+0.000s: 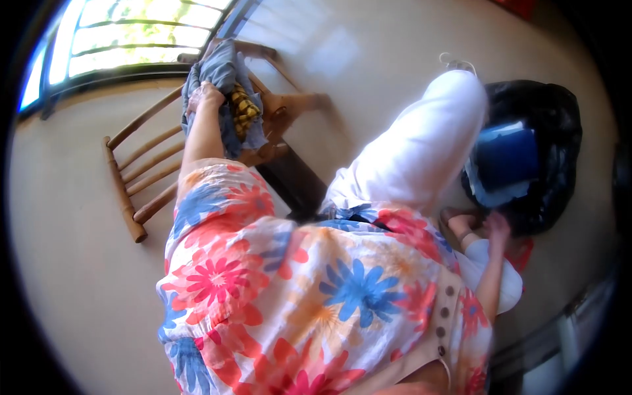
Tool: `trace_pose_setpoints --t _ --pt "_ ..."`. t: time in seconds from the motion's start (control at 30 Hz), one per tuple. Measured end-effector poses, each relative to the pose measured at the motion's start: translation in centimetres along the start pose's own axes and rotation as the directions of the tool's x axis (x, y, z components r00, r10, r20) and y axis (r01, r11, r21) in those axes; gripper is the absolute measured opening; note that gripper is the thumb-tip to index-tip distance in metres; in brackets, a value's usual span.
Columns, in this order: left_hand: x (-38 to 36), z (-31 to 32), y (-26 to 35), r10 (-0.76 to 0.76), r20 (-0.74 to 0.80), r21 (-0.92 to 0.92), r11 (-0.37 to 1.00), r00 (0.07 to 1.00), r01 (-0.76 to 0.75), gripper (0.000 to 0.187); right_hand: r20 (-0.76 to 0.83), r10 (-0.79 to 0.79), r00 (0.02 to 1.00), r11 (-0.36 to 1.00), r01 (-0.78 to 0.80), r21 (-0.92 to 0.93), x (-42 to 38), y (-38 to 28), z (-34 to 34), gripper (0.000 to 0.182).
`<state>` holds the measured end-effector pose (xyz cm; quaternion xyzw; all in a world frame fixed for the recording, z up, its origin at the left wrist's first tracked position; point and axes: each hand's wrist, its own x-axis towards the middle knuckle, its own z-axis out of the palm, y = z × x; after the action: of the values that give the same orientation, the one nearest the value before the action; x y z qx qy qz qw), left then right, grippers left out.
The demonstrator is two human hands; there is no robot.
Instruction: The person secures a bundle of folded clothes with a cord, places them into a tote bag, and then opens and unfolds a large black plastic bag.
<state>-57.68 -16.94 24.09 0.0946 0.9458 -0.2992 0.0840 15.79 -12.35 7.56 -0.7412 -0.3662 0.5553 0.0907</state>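
My left hand (205, 97), arm stretched out, is closed on a bunched blue-grey cloth (222, 69) on a wooden chair (158, 118). A yellow-and-brown patterned piece (244, 112) shows among its folds beside my wrist. On the other side, my right hand (498, 226) is slightly blurred, low beside my bent leg, its fingers apart and nothing visible in them. Nearest to it is a black plastic bag (559, 138) standing wide at the mouth. Inside the bag lie a dark blue flat item (508, 158) and some pale blue and white material.
A barred window (138, 36) is behind the chair at upper left. The chair's wooden arm (299, 105) juts toward my white-trousered leg (421, 138). Something red (523, 253) lies by the bag's lower edge. Pale floor (72, 191) spreads around the chair.
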Motion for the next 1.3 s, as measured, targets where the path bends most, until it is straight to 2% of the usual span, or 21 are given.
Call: trace_pose_setpoints --t 0.17,0.27,0.3,0.4,0.47,0.57,0.67,0.73,0.83,0.93,1.07,1.13,1.2,1.27,1.3 --pt "-0.6 0.5 0.4 -0.028 -0.043 0.071 0.997 0.999 0.031 0.051 0.001 0.028 1.0 0.997 -0.028 -0.078 0.1 0.7 -1.5 0.024" --pt "0.1 0.6 0.6 -0.003 0.029 0.078 0.997 1.0 0.001 0.054 -0.013 0.044 0.999 0.994 -0.045 -0.1 0.0 1.7 -1.9 0.024" --pt "-0.1 0.9 0.6 0.016 -0.039 0.065 0.998 0.999 -0.013 0.044 -0.016 0.051 0.999 0.994 -0.052 -0.097 0.0 1.7 -1.9 0.024" --pt "-0.2 0.7 -0.2 0.037 -0.064 0.046 0.998 0.997 -0.034 0.037 -0.019 0.059 0.998 0.995 -0.06 -0.085 0.0 1.0 -1.7 0.024" --pt "1.6 0.6 -3.0 0.135 -0.093 0.023 0.991 0.986 -0.133 0.037 -0.007 0.059 0.998 0.995 -0.06 -0.077 0.3 0.8 -1.7 0.024" --pt "2.8 -1.6 -7.7 0.048 -0.144 -0.062 0.996 0.988 -0.057 0.045 0.034 0.032 0.999 0.998 -0.03 -0.059 1.2 0.7 -1.3 0.024" --pt "8.4 -1.0 -14.3 -0.007 -0.204 -0.098 0.995 0.979 -0.013 0.055 0.057 -0.007 0.998 0.999 0.009 -0.042 1.7 0.0 -0.8 0.025" --pt "7.1 -2.7 -16.5 -0.05 -0.211 -0.202 0.979 0.976 0.006 0.059 0.061 0.007 0.998 1.0 -0.006 -0.022 2.0 -0.3 -0.4 0.025" --pt "7.6 -3.1 -19.0 -0.09 -0.23 -0.214 0.976 0.969 0.04 0.061 0.069 0.014 0.998 0.999 -0.011 -0.045 2.4 -0.8 0.0 0.026" --pt "7.0 -2.8 -17.6 -0.051 -0.315 -0.127 0.992 0.948 0.011 0.047 0.077 -0.028 0.997 0.998 0.033 -0.06 3.5 -0.1 -0.4 0.026" --pt "8.2 -0.7 -14.1 0.072 -0.216 -0.128 0.987 0.974 -0.102 0.045 0.052 -0.02 0.998 1.0 0.02 0.002 1.8 -1.3 -0.3 0.025" --pt "5.5 -0.6 -9.9 -0.002 -0.179 -0.155 0.988 0.984 -0.026 0.043 0.035 0.004 0.999 1.0 -0.004 0.011 1.2 -1.7 -0.2 0.025" --pt "1.9 -1.5 -5.5 -0.01 -0.109 -0.145 0.989 0.994 -0.006 0.041 0.036 0.009 0.999 1.0 -0.009 0.008 1.2 -1.6 -0.2 0.025" --pt "-0.1 -1.3 -1.8 0.002 -0.103 -0.118 0.993 0.995 -0.014 0.042 0.034 0.007 0.999 1.0 -0.008 0.011 1.1 -1.3 -0.3 0.024" --pt "0.7 -0.9 -0.4 -0.003 -0.056 -0.095 0.996 0.998 -0.002 0.051 0.035 0.001 0.999 1.0 -0.001 0.017 1.0 -1.2 -0.3 0.024"
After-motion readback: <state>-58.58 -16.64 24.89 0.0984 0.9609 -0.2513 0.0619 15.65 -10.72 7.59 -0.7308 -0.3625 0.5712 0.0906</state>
